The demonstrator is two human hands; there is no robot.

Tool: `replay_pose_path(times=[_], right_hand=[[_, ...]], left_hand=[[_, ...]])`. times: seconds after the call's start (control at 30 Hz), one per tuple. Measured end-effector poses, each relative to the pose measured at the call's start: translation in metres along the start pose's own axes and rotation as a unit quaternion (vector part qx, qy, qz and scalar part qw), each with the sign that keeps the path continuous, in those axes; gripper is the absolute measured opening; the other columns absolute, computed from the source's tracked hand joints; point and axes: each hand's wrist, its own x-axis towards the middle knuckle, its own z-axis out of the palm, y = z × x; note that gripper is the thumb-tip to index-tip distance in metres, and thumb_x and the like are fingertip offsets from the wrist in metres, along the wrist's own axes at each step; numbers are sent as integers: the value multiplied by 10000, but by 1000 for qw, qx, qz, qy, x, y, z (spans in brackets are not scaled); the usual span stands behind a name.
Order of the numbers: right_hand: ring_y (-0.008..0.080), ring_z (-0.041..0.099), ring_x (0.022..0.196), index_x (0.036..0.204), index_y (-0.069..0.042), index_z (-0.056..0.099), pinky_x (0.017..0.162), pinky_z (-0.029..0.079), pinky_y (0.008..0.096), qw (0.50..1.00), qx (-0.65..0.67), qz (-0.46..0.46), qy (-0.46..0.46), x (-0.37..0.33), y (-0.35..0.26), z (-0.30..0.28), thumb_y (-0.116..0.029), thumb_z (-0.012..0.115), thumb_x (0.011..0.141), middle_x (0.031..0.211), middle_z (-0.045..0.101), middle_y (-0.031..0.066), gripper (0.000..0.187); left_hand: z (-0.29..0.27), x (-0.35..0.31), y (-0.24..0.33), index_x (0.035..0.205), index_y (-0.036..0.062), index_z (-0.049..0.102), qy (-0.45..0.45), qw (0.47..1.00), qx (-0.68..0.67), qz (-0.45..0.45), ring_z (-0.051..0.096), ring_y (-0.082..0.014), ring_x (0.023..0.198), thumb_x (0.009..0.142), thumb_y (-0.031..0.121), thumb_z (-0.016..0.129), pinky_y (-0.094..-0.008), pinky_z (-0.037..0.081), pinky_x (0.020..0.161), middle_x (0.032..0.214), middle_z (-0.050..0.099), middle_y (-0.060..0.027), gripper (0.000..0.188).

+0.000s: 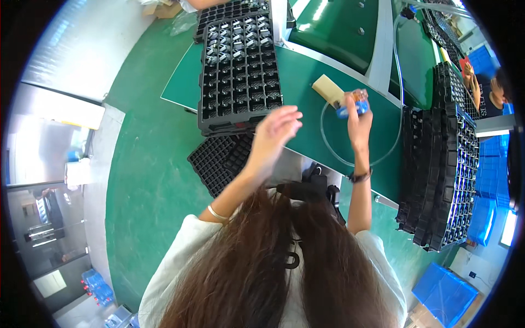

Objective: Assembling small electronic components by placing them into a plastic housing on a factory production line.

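1. Nearest, the person's left hand is raised with fingers loosely bent and partly spread, gripping nothing that I can see. It appears beside the near corner of a dark-grid black plastic tray stack; I can't tell whether they touch.
2. The right hand has its fingers closed around a small blue handheld tool with an amber-coloured part, above the green tabletop.
3. A clear flexible hose loops around by that hand and rises beyond it.
4. Below the table edge, more black gridded trays lie on the green floor.
5. Just beyond the tool sits a pale yellow rectangular block.
6. In the tray stack's far rows, small silvery parts fill the cells.
7. At far right, a co-worker's hand shows near tall stacked black trays.
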Motion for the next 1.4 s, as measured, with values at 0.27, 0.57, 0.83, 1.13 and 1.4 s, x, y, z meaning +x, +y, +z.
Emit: replay_pose_path(times=[0.27, 0.57, 0.83, 1.13, 1.4], right_hand=[[227, 558, 654, 902, 17, 567, 624, 449, 320, 984, -174, -33, -10, 35, 34, 10, -277, 689, 775, 763, 587, 144, 343], [260, 546, 676, 919, 3, 570, 616, 444, 336, 979, -203, -10, -5, 42, 34, 11, -293, 756, 699, 795, 566, 132, 413], [224, 555, 857, 1128, 3, 507, 758, 451, 301, 961, -269, -38, -54, 23, 8, -2, -239, 771, 680, 1038, 555, 123, 574], [307, 610, 775, 1016, -20, 559, 695, 489, 343, 980, -188, -25, -51, 52, 34, 15, -207, 722, 691, 888, 626, 135, 409], [356, 624, 743, 858, -20, 614, 655, 480, 416, 952, -276, -94, 96, 211, 121, 0, -376, 695, 712, 762, 637, 190, 393]], left_hand=[[-133, 136, 60, 1037, 90, 618, 189, 738, 563, 321, 560, -279, 879, 788, 190, 622, -363, 435, 824, 984, 620, -98, 268], [-156, 186, 56, 803, 92, 703, 100, 744, 588, 301, 594, -267, 900, 717, 198, 686, -345, 459, 796, 958, 643, -89, 138], [-148, 177, 67, 959, -32, 557, 131, 885, 395, 206, 651, -207, 787, 896, 208, 533, -292, 514, 697, 951, 644, -162, 249], [-32, 62, 67, 1074, 2, 489, -118, 991, -65, -13, 639, -222, 856, 917, 127, 492, -286, 555, 758, 1017, 603, -178, 200], [20, 2, -4, 1240, -29, 467, -152, 968, -118, -161, 565, -203, 1027, 948, 219, 437, -286, 445, 939, 1183, 536, -111, 385]])
